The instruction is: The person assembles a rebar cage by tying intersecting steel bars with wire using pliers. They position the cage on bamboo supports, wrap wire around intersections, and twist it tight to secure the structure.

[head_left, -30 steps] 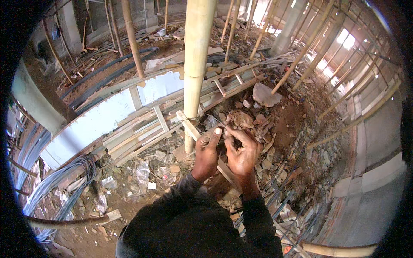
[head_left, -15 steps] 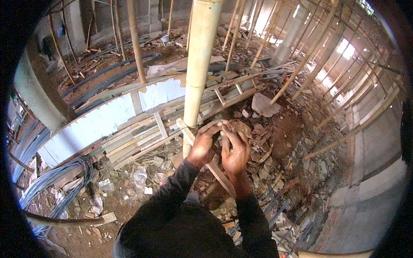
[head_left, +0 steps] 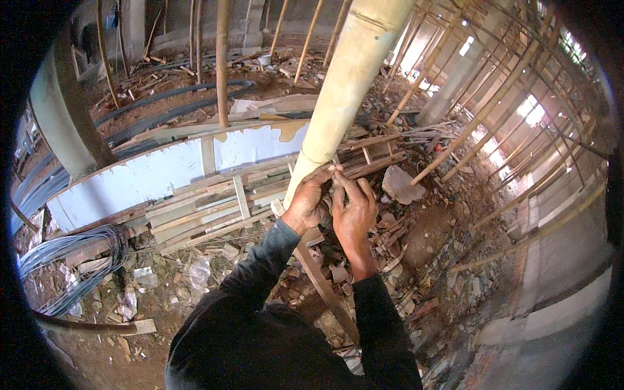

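A thick pale bamboo pole [head_left: 344, 84] stands straight ahead of me, leaning up out of the top of the head view. Both my hands are raised together against its lower part. My left hand [head_left: 307, 203] touches the pole's side, its fingers pinched on a thin wire [head_left: 335, 162] that runs up from my fingertips. My right hand [head_left: 354, 209] is right beside it, fingertips meeting the left ones on the same wire. What the wire is tied to is hidden by my fingers. My dark sleeves come in from the lower edge.
A white panel with wooden battens [head_left: 175, 172] lies to the left below. A bundle of grey cables [head_left: 65, 260] curls at far left by a concrete column [head_left: 62, 123]. Slanted bamboo props [head_left: 481, 117] fill the right. Rubble, a stone chunk [head_left: 400, 185] and a plank [head_left: 318, 279] lie underfoot.
My view has come closer to the pole and my hands have risen along it, staying joined at the fingertips. The ground below has slid down in the picture.
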Motion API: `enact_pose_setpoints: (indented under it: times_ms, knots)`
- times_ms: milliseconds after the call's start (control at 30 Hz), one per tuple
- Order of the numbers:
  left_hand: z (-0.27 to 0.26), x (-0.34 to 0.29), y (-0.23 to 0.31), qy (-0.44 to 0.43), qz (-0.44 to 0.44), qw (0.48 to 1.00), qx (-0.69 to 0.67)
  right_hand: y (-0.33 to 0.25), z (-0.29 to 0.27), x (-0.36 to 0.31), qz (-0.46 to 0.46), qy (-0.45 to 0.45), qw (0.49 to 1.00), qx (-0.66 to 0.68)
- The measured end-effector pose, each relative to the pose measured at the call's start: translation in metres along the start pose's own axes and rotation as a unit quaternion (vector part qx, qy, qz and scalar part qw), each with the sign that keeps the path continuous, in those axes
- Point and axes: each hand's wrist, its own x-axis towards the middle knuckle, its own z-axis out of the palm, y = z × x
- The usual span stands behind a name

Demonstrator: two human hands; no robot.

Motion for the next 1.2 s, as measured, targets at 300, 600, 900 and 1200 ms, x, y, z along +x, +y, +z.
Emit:
enact_pose_setpoints:
  times_ms: [300,600,900,1200]
  knots:
    - [-0.01,0.014,0.011,-0.02,0.013,0.999,-0.039,0.006,0.027,0.013,0.036,-0.025,0.999,0.02]
    - [-0.009,0.009,0.005,-0.028,-0.001,0.999,-0.039,0.011,0.031,0.02,0.081,0.021,0.99,0.109]
    - [-0.021,0.013,-0.001,-0.036,0.004,0.999,-0.04,0.007,0.033,0.022,0.105,-0.007,0.99,0.092]
    - [0.006,0.003,-0.013,-0.053,0.074,0.994,0.052,0.003,0.015,0.02,0.126,0.085,0.97,0.19]
